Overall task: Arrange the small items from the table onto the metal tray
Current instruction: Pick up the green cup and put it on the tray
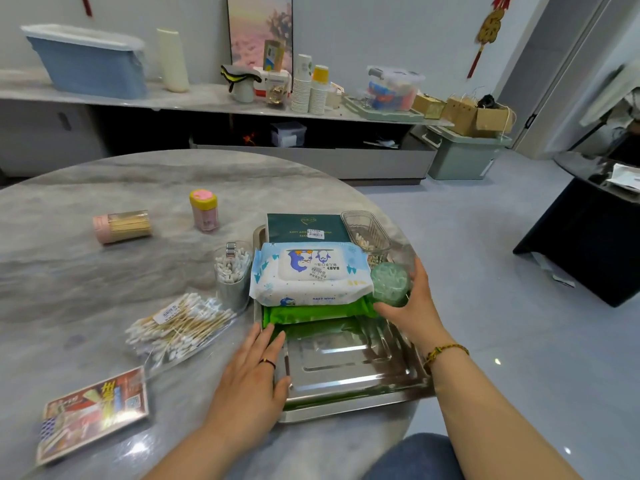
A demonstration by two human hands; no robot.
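Note:
The metal tray (346, 375) lies at the table's near right edge. On it sit a dark green box (304, 227), a clear plastic box (365, 230), a white-blue baby wipes pack (308, 275) and a green packet (311, 313). My right hand (412, 306) is shut on a small round green jar (390, 283) at the tray's right side, beside the wipes. My left hand (252, 379) rests flat, fingers apart, on the tray's left rim, holding nothing.
On the marble table (86, 289) lie a cotton swab cup (232, 275), a bag of cotton swabs (180, 327), a red card pack (93, 410), a toothpick jar on its side (121, 226) and a pink, yellow-lidded container (204, 209). The table edge runs right of the tray.

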